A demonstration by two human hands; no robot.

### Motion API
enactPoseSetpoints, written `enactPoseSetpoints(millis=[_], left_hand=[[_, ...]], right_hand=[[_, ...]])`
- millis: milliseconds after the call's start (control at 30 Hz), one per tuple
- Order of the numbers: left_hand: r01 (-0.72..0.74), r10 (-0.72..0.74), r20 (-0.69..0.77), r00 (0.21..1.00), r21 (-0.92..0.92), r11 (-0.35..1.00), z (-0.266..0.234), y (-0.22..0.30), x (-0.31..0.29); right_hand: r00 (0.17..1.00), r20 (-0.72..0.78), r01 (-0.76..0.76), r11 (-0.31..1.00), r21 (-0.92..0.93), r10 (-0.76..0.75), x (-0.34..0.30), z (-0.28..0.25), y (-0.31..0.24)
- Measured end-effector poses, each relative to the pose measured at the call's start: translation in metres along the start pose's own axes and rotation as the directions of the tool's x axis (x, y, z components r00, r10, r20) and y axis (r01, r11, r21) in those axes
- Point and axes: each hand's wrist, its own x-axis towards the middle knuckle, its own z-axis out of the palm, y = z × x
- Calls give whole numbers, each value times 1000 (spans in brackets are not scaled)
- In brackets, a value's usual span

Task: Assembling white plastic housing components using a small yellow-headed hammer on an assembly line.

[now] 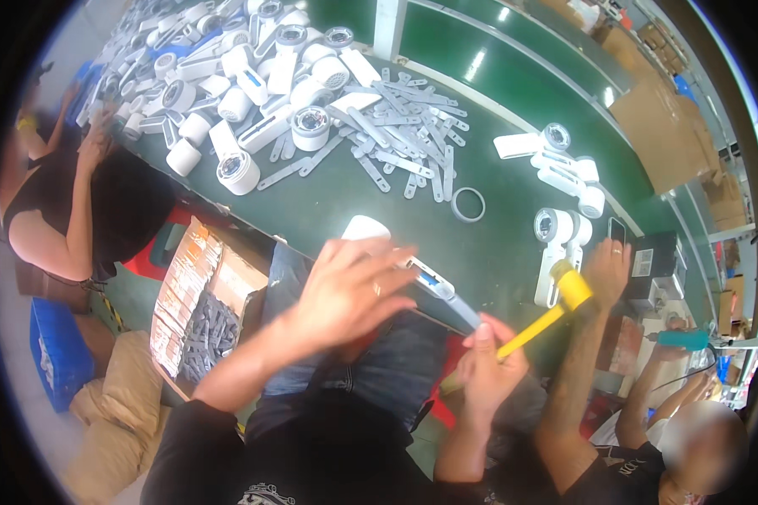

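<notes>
A white handheld part with a rounded head (366, 227) lies at the near table edge, partly hidden under my left hand (354, 282). That hand's fingers are spread over it and slightly blurred; whether they touch it I cannot tell. From the part's right end, near a slot with a blue patch, a grey strip (463, 312) sticks out toward my right hand (493, 370). My right hand is closed round the handle of a yellow mallet (574, 290), its head pointing up and right. Thumb and fingertips also meet the strip's end.
White fan-like units (311, 126) heap at the far left beside a pile of grey strips (413, 126). A grey ring (468, 204) lies near them. More units (556, 231) stand right, by a co-worker's hand (606, 269). A cardboard box (189, 295) of dark parts sits left of my lap.
</notes>
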Motion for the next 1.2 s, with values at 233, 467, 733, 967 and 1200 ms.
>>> enactPoseSetpoints(millis=[233,467,733,967,1200], left_hand=[[50,-28,126,992,-172,984,23,-54,6],[28,-27,8,1000,-272,962,26,-53,6],[-207,221,37,974,-232,950,29,-65,14],[-153,159,22,987,-173,973,27,-56,8],[-153,160,95,983,-81,985,24,-51,6]], right_hand=[[991,130,10,971,-241,22,38,40,12],[971,222,5,921,-389,89,59,31,10],[963,198,-32,805,-592,184,58,39,-12],[857,295,-358,900,-247,422,72,32,0],[854,311,-350,903,-251,417,73,30,5]])
